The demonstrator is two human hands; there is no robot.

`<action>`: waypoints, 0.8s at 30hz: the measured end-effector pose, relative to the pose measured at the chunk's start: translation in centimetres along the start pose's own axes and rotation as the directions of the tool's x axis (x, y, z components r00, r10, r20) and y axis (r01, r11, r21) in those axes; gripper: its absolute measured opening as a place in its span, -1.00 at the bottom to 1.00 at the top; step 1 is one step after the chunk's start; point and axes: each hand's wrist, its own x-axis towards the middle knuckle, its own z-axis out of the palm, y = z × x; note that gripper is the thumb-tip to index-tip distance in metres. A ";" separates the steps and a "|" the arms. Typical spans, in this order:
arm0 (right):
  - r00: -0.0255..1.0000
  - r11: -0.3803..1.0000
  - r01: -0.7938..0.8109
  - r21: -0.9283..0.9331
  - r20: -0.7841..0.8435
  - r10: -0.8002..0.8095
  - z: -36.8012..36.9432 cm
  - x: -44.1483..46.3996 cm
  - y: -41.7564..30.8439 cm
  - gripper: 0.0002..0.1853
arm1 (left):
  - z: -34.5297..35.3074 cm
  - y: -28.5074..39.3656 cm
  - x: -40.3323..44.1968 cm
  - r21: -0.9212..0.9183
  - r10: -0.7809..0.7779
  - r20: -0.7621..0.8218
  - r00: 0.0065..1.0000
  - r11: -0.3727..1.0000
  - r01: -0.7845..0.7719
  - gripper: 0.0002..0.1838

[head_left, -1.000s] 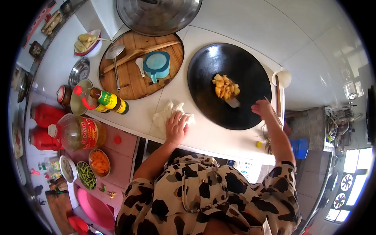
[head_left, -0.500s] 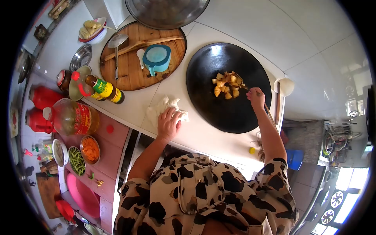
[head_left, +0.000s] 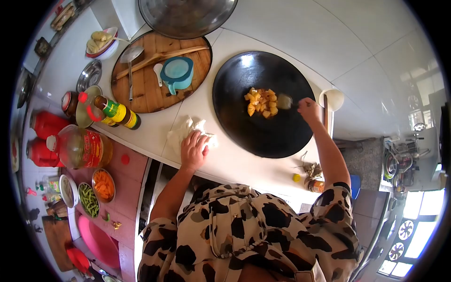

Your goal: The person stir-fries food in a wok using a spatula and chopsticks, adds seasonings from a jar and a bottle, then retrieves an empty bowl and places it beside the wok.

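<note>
My right hand [head_left: 308, 111] is closed around the handle of a wok spatula [head_left: 284, 101], whose blurred metal head lies just right of the food. Browned potato chunks [head_left: 261, 102] sit heaped in the middle of a large black wok [head_left: 256, 138]. Flat on the counter, my left hand [head_left: 194, 151] rests with fingers stretched over a crumpled white cloth [head_left: 181, 134].
A round wooden board [head_left: 141, 101] carries a blue lidded container [head_left: 178, 75], a white spoon and a skimmer. Sauce bottles [head_left: 121, 114] and an oil jug [head_left: 89, 148] stand left. Bowls of carrot [head_left: 103, 185] and green pepper pieces [head_left: 89, 199] sit lower left.
The spatula has drawn back to the right, out of the potato chunks, with my right hand. The chunks now lie in a tighter heap. My left hand stays on the cloth; the view has shifted slightly.
</note>
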 end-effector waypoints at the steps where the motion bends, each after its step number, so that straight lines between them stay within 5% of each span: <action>1: 0.992 0.991 -0.122 0.062 -0.006 0.123 -1.5 0.1 0.5 -0.82 | 0.0 0.0 0.0 0.000 0.000 -0.003 1.000 1.000 0.000 -0.61; 5: 0.905 0.859 -0.411 0.304 0.028 0.424 -4.5 0.2 4.9 -0.79 | -0.2 0.2 0.2 0.016 -0.009 0.008 1.000 1.000 0.009 -0.62; 8: 0.874 0.721 -0.405 0.562 0.006 0.486 0.5 -0.9 6.8 -0.75 | -0.3 0.3 0.2 0.009 -0.008 -0.008 1.000 1.000 0.008 -0.59; 11: 0.901 0.701 -0.374 0.607 0.059 0.430 5.4 -0.8 4.1 -0.79 | -0.6 0.4 0.3 -0.001 0.009 -0.016 1.000 1.000 -0.009 -0.60; 14: 0.983 0.951 -0.122 0.286 0.166 0.076 5.8 0.8 1.3 -0.82 | -0.3 0.4 0.1 0.010 -0.003 -0.015 1.000 1.000 0.003 -0.60; 16: 0.967 0.989 0.149 0.020 0.205 -0.150 4.7 0.6 -2.4 -0.84 | -0.3 0.6 0.2 0.017 -0.014 -0.011 1.000 1.000 0.014 -0.61; 17: 0.935 0.952 0.285 -0.109 0.248 -0.252 4.2 0.3 -4.0 -0.85 | -0.4 0.5 0.1 0.021 -0.020 -0.008 1.000 1.000 0.020 -0.61; 21: 0.797 0.820 0.552 -0.150 0.386 -0.466 2.3 -0.3 -7.2 -0.85 | 0.0 0.2 0.0 0.009 -0.028 0.005 1.000 1.000 0.028 -0.62; 24: 0.691 0.645 0.716 -0.266 0.401 -0.602 4.1 1.0 -4.2 -0.84 | -0.1 0.2 0.0 0.007 -0.034 0.009 0.999 0.999 0.034 -0.62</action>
